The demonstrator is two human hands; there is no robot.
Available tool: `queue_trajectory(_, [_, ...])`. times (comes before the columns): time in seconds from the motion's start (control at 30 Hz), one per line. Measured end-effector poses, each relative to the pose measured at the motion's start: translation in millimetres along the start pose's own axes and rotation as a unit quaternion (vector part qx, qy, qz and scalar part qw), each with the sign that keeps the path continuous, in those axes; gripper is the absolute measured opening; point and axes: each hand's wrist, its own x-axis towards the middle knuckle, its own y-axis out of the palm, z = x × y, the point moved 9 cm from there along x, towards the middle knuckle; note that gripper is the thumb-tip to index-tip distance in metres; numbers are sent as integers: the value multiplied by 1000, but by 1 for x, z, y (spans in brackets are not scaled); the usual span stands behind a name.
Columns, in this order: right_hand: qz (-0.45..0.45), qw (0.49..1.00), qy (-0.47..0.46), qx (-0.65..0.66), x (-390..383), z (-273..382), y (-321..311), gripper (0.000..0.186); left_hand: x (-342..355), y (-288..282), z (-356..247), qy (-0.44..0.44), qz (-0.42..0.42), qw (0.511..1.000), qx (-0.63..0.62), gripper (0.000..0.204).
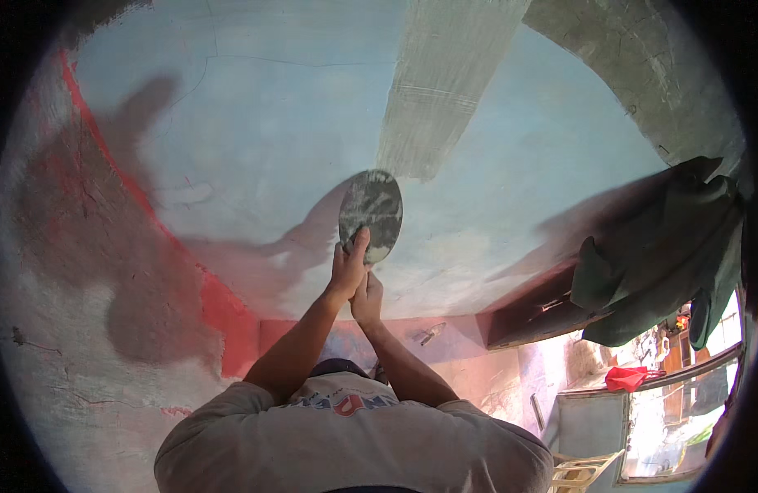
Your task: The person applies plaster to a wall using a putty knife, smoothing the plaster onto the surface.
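Note:
A dark, flat oval disc (pixel 374 205), with pale smears across its face, is held up in front of the light blue wall (pixel 272 140). My left hand (pixel 348 267) grips its lower edge, the thumb lying on the face. Just below, my right hand (pixel 367 300) is closed against the heel of my left hand; whatever is inside its fingers is hidden. Both arms reach forward and close together. Above the disc, a grey plaster strip (pixel 436 90) runs up the wall. Whether the disc touches the wall, I cannot tell.
Dark cloth (pixel 658 246) hangs at the right over an opening. Below it are a red cloth (pixel 626 377) on a ledge and a pale plastic chair (pixel 584 472). A small pointed object (pixel 432 333) appears beyond my right arm. Red paint (pixel 227 320) borders bare grey wall at left.

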Motion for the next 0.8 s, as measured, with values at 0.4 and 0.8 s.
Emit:
queue_trajectory(0.4, [51, 992, 37, 107, 8, 9, 11, 40, 10, 6, -1, -30, 37, 999, -2, 55])
queue_trajectory(0.8, [58, 993, 50, 93, -2, -3, 8, 43, -2, -8, 11, -36, -44, 998, 14, 72])
